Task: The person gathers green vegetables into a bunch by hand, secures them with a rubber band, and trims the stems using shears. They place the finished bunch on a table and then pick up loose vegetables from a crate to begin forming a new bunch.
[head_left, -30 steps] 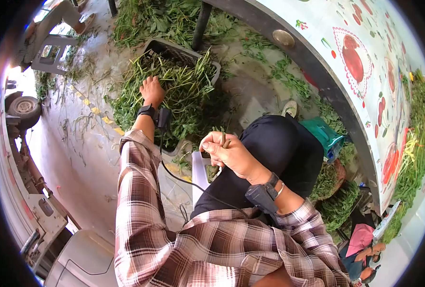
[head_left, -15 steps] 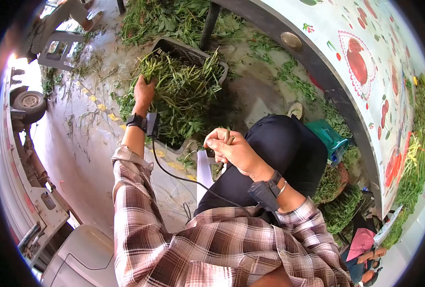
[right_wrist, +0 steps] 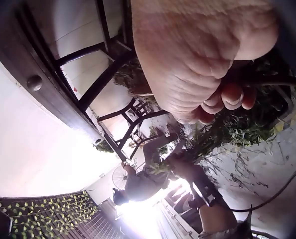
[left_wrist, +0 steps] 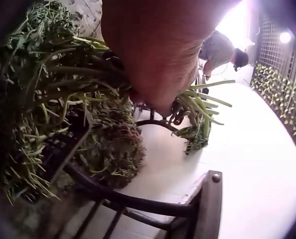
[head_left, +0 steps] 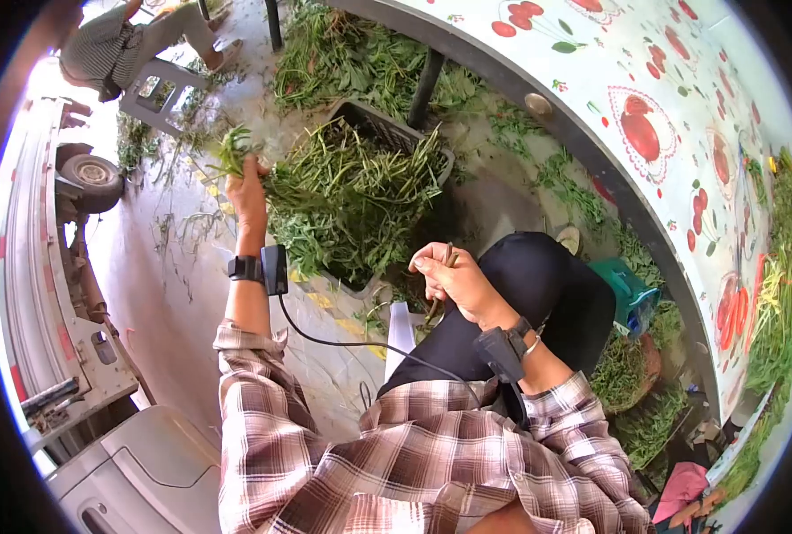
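My left hand grips a small bunch of leafy green stems, held up left of the heap. In the left wrist view the cut-looking ends of these stems stick out past the hand. Beside it, a tangled heap of long-stemmed greens overflows a dark plastic crate. My right hand, above my thigh, has its fingers curled round a thin brown stick-like thing. In the right wrist view the curled fingers hide most of that thing.
A table with a fruit-patterned cloth curves along the right. More greens lie on the floor behind the crate. Another person bends by a grey plastic stool at the far left. A vehicle wheel stands left; a cable crosses my lap.
My left hand has come off the heap, moving left and up with a bunch of stems in its grip. The right hand stays over the thigh, still holding the brown stick-like thing.
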Demonstrator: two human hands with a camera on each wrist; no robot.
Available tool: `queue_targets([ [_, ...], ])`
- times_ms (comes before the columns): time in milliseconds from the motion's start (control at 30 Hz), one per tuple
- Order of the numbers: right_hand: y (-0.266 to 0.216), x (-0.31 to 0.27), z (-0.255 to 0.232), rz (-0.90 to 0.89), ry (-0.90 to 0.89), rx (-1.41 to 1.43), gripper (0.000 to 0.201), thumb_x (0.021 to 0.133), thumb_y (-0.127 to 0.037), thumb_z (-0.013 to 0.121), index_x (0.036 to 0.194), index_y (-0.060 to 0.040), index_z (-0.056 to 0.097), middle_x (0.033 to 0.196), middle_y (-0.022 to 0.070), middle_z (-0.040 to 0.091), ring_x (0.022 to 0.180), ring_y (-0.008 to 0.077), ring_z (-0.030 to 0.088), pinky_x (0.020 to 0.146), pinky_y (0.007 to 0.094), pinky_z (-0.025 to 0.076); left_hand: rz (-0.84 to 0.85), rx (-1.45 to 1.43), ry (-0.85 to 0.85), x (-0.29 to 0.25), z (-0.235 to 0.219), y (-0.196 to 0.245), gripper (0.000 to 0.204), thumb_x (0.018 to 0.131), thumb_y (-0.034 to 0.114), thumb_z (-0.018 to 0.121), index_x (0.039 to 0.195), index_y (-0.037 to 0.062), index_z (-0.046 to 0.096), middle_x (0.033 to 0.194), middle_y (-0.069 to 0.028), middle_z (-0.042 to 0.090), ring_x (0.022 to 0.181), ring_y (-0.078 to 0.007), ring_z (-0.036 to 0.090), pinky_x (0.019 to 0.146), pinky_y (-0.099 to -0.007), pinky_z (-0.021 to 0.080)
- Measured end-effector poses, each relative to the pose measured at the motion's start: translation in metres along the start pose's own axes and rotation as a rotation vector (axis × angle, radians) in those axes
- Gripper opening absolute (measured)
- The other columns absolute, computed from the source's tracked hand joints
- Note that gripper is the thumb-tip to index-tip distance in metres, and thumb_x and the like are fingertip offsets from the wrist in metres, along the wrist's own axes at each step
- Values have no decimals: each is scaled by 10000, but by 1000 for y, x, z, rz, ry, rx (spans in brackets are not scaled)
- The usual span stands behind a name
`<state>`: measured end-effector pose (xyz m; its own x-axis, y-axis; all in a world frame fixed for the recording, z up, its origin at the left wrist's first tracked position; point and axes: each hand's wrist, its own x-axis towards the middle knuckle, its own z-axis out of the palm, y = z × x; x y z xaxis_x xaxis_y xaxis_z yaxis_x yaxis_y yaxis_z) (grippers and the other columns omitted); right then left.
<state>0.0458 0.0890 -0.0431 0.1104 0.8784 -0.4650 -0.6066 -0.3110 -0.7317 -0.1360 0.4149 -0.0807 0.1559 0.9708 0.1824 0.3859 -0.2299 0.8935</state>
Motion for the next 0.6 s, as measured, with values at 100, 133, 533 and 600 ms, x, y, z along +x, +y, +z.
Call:
queue_targets([
  [100,3,3,0,-15,28,-15,156,935,-193,547,901,-44,578,577,-60,426,486,41,386,518,234,407,-84,56,137,-14,-2,38,360,897,329,574,695,36,629,646,-16,580,606,-109,482,602,-282,386],
  [133,4,2,-1,-15,45,-17,157,934,-191,545,900,-42,580,577,-57,434,484,45,390,520,235,412,-47,-14,192,-10,-19,26,348,898,324,571,712,36,625,653,-18,583,613,-104,490,601,-279,394],
  [533,12,-11,-12,-107,118,-48,173,927,-189,550,879,-25,572,581,-47,421,468,68,378,502,266,413,-216,-664,394,-82,-57,54,207,878,223,579,767,48,577,664,-19,499,627,-168,537,654,-309,491],
  [600,9,-15,-14,-134,132,-42,175,922,-193,558,869,-28,574,579,-45,426,461,69,385,500,268,418,-239,-681,402,-91,-62,53,204,878,218,572,760,52,557,672,-19,502,623,-177,534,658,-326,495],
])
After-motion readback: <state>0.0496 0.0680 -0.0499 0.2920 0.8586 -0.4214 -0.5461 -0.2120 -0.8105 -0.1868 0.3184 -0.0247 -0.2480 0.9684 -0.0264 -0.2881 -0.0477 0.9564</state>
